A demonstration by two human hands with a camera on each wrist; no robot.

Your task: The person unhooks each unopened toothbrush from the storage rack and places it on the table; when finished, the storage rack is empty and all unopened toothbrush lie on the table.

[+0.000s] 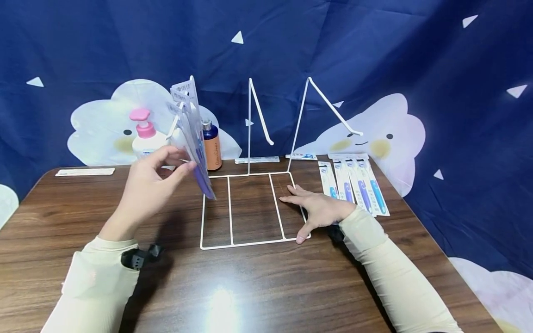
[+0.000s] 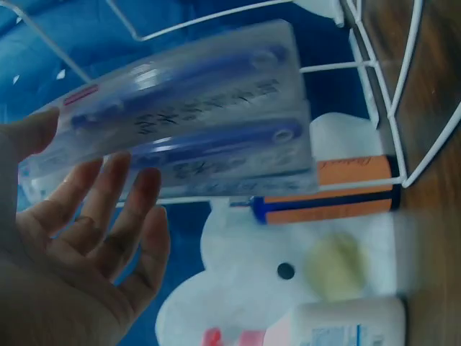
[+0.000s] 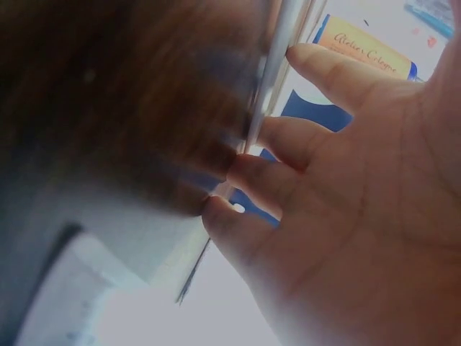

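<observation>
The wooden table point(image 1: 266, 286) carries a white wire rack point(image 1: 245, 210) whose flat grid base lies on the wood while three thin hooked prongs rise at its back; such a frame looks light and springy and would likely skate if nudged, and the right hand point(image 1: 318, 209) lies flat with straight fingers pressing the base's right edge down. The left hand point(image 1: 151, 185) holds a small stack of toothbrush packs point(image 1: 192, 138) upright over the rack's left rear corner, thumb on one face and fingers curled behind the other. These blister packs look light, stiff along their length yet smooth-faced, so they may slide against one another; the lower half, where the hand now pinches them, seems the sound place to grip, leaving the top ends free. Four more toothbrush packs point(image 1: 354, 185) lie side by side on the table just right of the rack. How many packs are in the held stack is hard to tell, the leftmost prong is mostly hidden behind them, and the right wrist view is too blurred to show much beyond fingers on wire.
</observation>
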